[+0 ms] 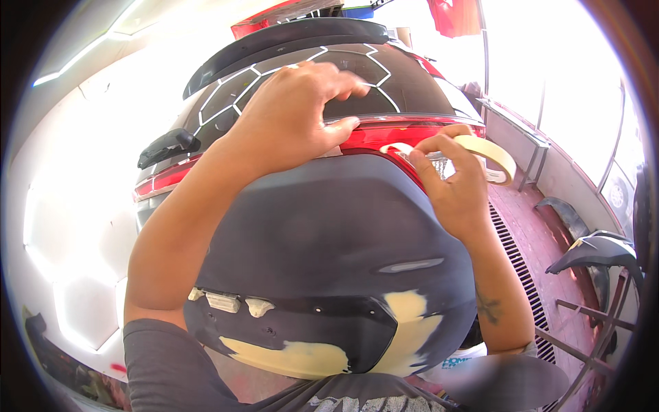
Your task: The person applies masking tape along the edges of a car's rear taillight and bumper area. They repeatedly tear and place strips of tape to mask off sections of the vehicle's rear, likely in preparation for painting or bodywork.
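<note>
Masking-tape roll gripped in right hand, left hand pinching its strip onto red tail light.

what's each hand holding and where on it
The right hand holds a tape roll, fingers through its hole and gripping the ring's left side. The left hand presses a tape strip onto the tail light, thumb on the strip's end.
</note>
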The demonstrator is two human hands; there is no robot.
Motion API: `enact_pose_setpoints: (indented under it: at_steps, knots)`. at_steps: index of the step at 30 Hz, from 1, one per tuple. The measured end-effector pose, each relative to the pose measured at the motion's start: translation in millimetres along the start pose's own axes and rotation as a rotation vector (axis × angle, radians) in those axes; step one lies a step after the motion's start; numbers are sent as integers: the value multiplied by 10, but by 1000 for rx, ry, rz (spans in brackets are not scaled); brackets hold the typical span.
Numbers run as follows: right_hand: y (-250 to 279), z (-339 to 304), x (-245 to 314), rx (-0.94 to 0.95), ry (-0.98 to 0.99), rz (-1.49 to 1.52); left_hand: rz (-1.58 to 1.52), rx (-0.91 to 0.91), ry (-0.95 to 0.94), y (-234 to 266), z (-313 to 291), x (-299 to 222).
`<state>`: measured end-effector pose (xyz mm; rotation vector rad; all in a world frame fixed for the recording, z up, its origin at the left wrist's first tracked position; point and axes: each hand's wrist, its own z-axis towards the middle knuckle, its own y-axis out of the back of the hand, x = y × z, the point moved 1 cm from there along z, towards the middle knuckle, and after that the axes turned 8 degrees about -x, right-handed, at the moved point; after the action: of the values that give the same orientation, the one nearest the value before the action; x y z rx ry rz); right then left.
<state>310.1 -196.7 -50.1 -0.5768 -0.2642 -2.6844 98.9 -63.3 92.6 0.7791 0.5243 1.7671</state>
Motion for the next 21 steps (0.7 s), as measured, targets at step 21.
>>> enact_pose_setpoints:
  at_steps: [21]
  knots:
    - [-460,31,-20,-50,494,-214,162,-102,21,-428,-651,-4]
